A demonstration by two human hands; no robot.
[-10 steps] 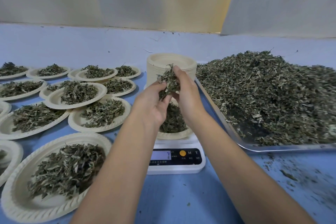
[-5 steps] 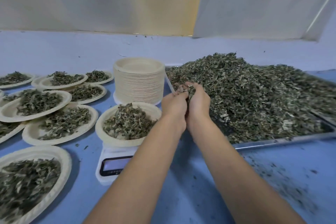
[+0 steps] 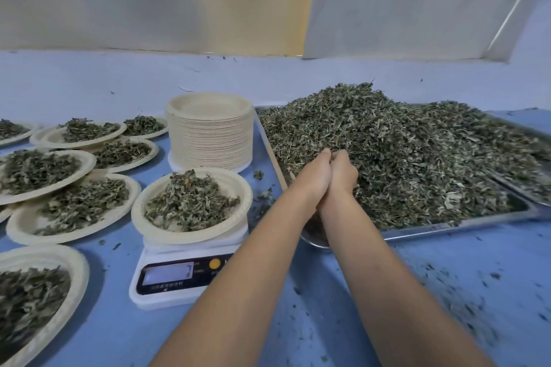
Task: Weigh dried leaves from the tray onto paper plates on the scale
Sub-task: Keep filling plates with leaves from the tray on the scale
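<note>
A big heap of dried leaves [image 3: 402, 143] fills the metal tray [image 3: 447, 225] on the right. My left hand [image 3: 313, 179] and my right hand [image 3: 343, 176] are pressed side by side over the heap's near left part. Their fingers are curled together around a small clump of leaves, with the fingertips touching the heap. To the left, a white scale [image 3: 179, 277] carries a paper plate [image 3: 143, 217] with a mound of leaves on it. The scale's display is lit. My left forearm covers the scale's right corner.
A tall stack of empty paper plates [image 3: 210, 140] stands behind the scale, close to the tray's left edge. Several filled plates [image 3: 18, 226] crowd the table's left side. Leaf crumbs [image 3: 462, 292] are scattered on the blue table at the near right.
Both hands left the plate on the scale and carried a pinch of leaves right, onto the tray's heap. The view swung right with them.
</note>
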